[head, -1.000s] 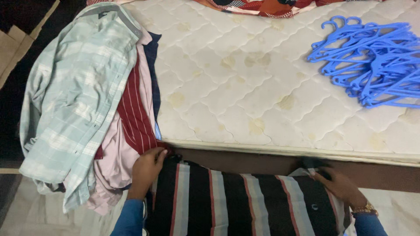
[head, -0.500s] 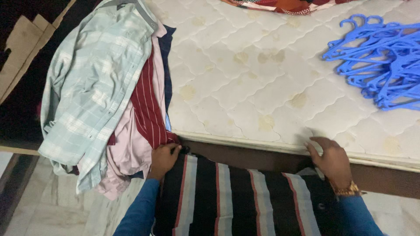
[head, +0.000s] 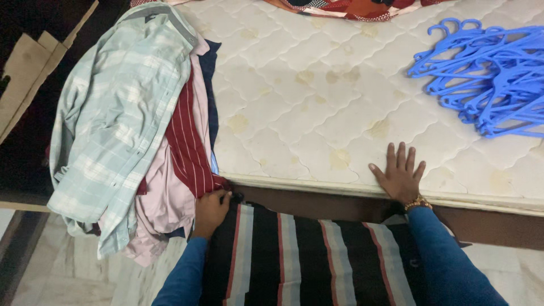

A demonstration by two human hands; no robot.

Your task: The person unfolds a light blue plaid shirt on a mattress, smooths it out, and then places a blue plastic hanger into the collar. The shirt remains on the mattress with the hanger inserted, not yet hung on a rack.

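Observation:
My left hand grips the top left corner of a black shirt with grey and red stripes, which hangs below the mattress edge in front of me. My right hand lies flat on the white quilted mattress near its front edge, fingers spread, holding nothing. A gold watch sits on that wrist. Both arms wear blue sleeves.
A pile of shirts lies on the mattress's left edge: pale green check on top, then pink, maroon striped and navy. Several blue plastic hangers are heaped at the right. A patterned orange cloth lies at the far edge. Cardboard lies at the left.
My right hand has let go of the striped shirt's right corner and moved up onto the mattress, now flat with fingers spread. My left hand stays on the left corner.

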